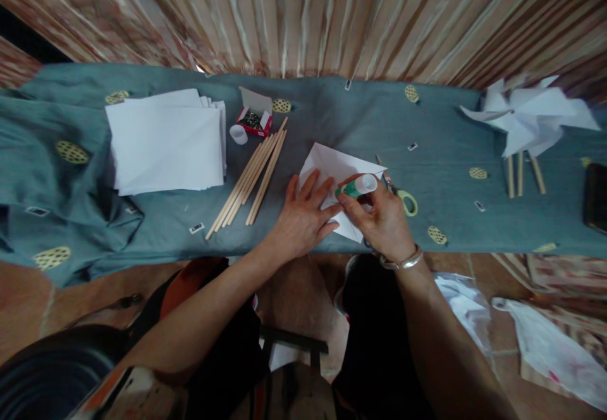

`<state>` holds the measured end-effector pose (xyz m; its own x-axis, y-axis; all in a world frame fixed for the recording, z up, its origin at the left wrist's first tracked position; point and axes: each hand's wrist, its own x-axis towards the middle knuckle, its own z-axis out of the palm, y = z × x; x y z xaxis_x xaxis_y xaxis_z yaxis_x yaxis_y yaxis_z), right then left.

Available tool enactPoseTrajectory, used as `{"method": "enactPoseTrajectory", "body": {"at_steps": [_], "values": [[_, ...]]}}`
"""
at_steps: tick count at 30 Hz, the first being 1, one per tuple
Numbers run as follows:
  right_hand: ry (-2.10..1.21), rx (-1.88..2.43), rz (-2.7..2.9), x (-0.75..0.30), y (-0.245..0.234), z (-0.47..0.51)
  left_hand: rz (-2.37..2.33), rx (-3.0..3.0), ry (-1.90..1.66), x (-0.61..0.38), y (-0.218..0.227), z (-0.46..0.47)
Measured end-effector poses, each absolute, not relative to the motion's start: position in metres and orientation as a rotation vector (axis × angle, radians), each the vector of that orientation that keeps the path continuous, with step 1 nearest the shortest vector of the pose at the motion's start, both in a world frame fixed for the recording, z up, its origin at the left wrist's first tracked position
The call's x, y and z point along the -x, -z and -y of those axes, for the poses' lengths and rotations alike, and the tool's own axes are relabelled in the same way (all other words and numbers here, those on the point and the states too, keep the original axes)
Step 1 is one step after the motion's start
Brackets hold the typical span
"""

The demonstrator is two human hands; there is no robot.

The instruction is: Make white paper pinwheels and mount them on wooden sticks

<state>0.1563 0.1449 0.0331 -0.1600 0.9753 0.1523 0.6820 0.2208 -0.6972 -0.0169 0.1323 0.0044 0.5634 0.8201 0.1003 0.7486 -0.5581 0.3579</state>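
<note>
A white sheet of paper [332, 157], with creases and pointed corners, lies on the cloth-covered table in front of me. My left hand [306, 217] rests flat on its left part, fingers spread. In my right hand [386, 217] is a glue stick [355, 187] with a green label and a white end, held tilted over the paper. The lower tip is hidden by my fingers, so I cannot tell whether it touches the sheet. Just right of that hand lie scissors [408, 203] with light green handles, partly covered by it.
Left of the paper lie several wooden sticks [251, 179], a white cap [238, 134], an open red-and-white box [255, 119] of small metal pieces and a stack of white paper [165, 145]. Paper pinwheels [531, 116] on sticks lie at right, near a dark object [595, 197].
</note>
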Motion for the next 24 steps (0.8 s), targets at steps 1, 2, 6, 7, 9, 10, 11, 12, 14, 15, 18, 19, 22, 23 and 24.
{"method": "enactPoseTrajectory", "body": {"at_steps": [1,2,6,7,9,10,11,12,14,15,18,19,22,23,24], "values": [[-0.647,1.529,1.913,-0.1566,-0.0332,-0.1446,-1.299,-2.524,-0.375,0.0169,-0.0041,-0.1323],[-0.648,1.533,1.912,-0.1569,-0.0335,-0.1444,-1.300,-2.524,-0.378,0.0168,-0.0038,-0.1322],[-0.651,1.549,1.911,-0.1576,-0.0350,-0.1437,-1.304,-2.527,-0.368,0.0164,-0.0035,-0.1323],[-0.647,1.551,1.912,-0.1579,-0.0354,-0.1437,-1.305,-2.529,-0.362,0.0163,-0.0035,-0.1324],[-0.636,1.551,1.914,-0.1585,-0.0359,-0.1439,-1.301,-2.537,-0.356,0.0162,-0.0032,-0.1326],[-0.631,1.554,1.914,-0.1589,-0.0360,-0.1440,-1.297,-2.542,-0.358,0.0162,-0.0030,-0.1326],[-0.626,1.559,1.913,-0.1593,-0.0361,-0.1441,-1.293,-2.545,-0.361,0.0164,-0.0028,-0.1327],[-0.624,1.565,1.911,-0.1598,-0.0361,-0.1441,-1.288,-2.548,-0.364,0.0165,-0.0026,-0.1327],[-0.626,1.575,1.906,-0.1609,-0.0360,-0.1442,-1.282,-2.548,-0.370,0.0169,-0.0027,-0.1325],[-0.628,1.574,1.906,-0.1614,-0.0359,-0.1443,-1.281,-2.547,-0.373,0.0170,-0.0029,-0.1325],[-0.630,1.569,1.908,-0.1626,-0.0358,-0.1444,-1.281,-2.541,-0.375,0.0172,-0.0039,-0.1324],[-0.627,1.570,1.909,-0.1629,-0.0358,-0.1444,-1.282,-2.539,-0.376,0.0172,-0.0041,-0.1325],[-0.617,1.575,1.907,-0.1637,-0.0356,-0.1444,-1.285,-2.533,-0.382,0.0169,-0.0042,-0.1328],[-0.618,1.574,1.906,-0.1638,-0.0355,-0.1445,-1.287,-2.532,-0.384,0.0168,-0.0041,-0.1328],[-0.621,1.572,1.905,-0.1640,-0.0354,-0.1446,-1.289,-2.531,-0.385,0.0167,-0.0041,-0.1329]]}}
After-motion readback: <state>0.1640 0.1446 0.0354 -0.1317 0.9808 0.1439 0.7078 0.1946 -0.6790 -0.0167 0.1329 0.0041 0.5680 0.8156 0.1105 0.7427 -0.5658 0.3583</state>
